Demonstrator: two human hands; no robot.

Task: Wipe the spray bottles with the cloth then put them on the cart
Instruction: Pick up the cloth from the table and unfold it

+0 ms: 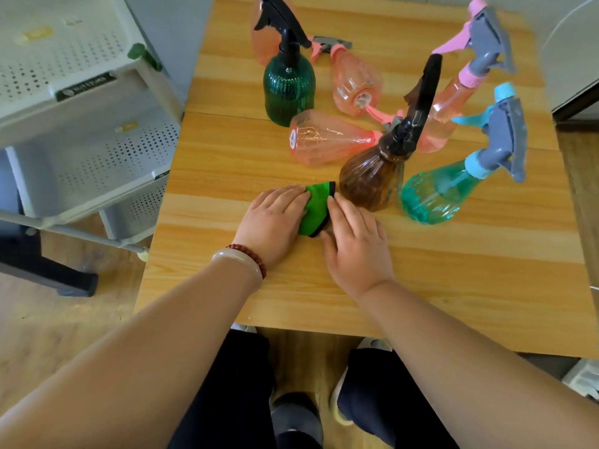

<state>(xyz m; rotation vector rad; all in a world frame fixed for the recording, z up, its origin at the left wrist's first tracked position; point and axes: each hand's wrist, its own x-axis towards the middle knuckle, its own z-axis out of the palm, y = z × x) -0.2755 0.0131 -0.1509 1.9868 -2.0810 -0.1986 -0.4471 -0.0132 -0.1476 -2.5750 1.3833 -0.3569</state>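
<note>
Green cloth (313, 212) lies folded on the wooden table (421, 286), near the front edge and pinned between both hands. The left hand (278, 218) rests flat on its left side with fingers straight. The right hand (355, 243) lies open too, its fingertips touching the right hem. Neither hand grips anything yet, and no bottle has been picked up.

The bottles crowd the table beyond the cloth, none of them on the cart (81, 92), which stands off the left side.

The nearest risk is the brown bottle (372, 184). It stands just beside the right fingertips, so lifting the cloth carelessly could clip it. It is tall and top-heavy with its black trigger, and if it tipped it would likely strike the teal bottle (434, 197) beside it or the pink upright (453, 102) behind.

Two pink bottles lie on their sides, one near (327, 139) and one further back (356, 82). A nudge could start either rolling, and the near one points toward the green bottle (288, 89).

Reaching for a back bottle means passing a forearm over the front ones, so I would start with the nearest. Smooth plastic held through cloth may slip, more so if a bottle holds liquid. The teal one may, though the view does not settle it. Carrying to the cart crosses a gap over the floor, where a loose hold would cost a drop.
</note>
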